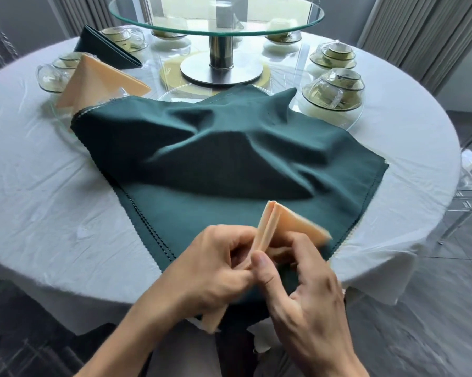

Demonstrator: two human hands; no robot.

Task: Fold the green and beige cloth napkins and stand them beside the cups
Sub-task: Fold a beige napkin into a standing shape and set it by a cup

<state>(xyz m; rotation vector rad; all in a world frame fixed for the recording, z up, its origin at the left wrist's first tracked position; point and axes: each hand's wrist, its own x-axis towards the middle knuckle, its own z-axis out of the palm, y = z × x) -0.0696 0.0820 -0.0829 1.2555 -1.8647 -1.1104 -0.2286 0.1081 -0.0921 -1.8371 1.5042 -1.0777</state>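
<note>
Two napkins are up already: a dark green folded cloth napkin [108, 49] stands at the far left of the round white-clothed tabletop [39, 186], just beside a glass cup set [126, 39], and a beige folded cloth napkin standing as a peak [98, 80] sits a little nearer, beside another glass cup on its saucer [52, 77]. So that side looks done, I'd say.

Now the work in hand: at the near edge, a beige cloth napkin folded into a narrow pleated wedge [278, 229] is held up between both hands. The left hand [218, 268] has its fingers curled round the lower folds, and the right hand [311, 292] pinches the pleat, thumb pressed to the cloth. The fold looks nearly shaped, not yet stood.

Beneath them lies a stack of unfolded dark green cloths [229, 159], rumpled on top, spread from the near edge toward the centre. Plenty left there.

On the far right, stacked cups wrapped in clear film [335, 85] wait with no napkin beside them. The glass turntable on its metal post [218, 20] stands at the centre, and the rumpled green pile crowds the path to those cups.
</note>
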